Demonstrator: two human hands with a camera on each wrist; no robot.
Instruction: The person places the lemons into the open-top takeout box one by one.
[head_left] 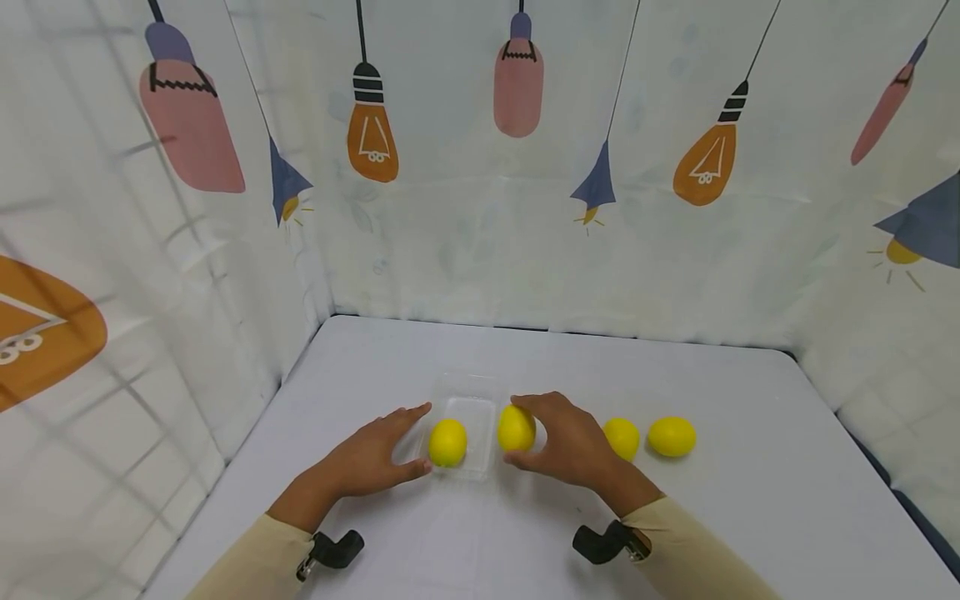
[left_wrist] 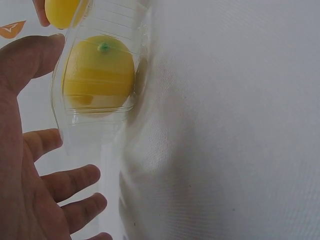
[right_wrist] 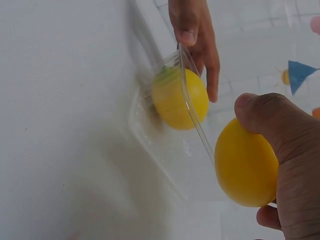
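Note:
A clear plastic container [head_left: 474, 410] stands on the table between both hands, with one yellow lemon [head_left: 447, 442] in its left part. That lemon's green tip [left_wrist: 103, 47] shows through the wall in the left wrist view. Beside the container, my left hand [head_left: 367, 457] has thumb and fingers spread, and the thumb and one fingertip look to be at its rim. My right hand [head_left: 572, 439] holds a second lemon [right_wrist: 246, 162] between thumb and fingers, just right of the container's rim and above the table.
Two more lemons, one nearer [head_left: 622, 437] and one farther right [head_left: 672, 437], lie on the white table [head_left: 420, 350] beyond my right hand. Printed curtains [head_left: 465, 250] enclose the table at the back and sides.

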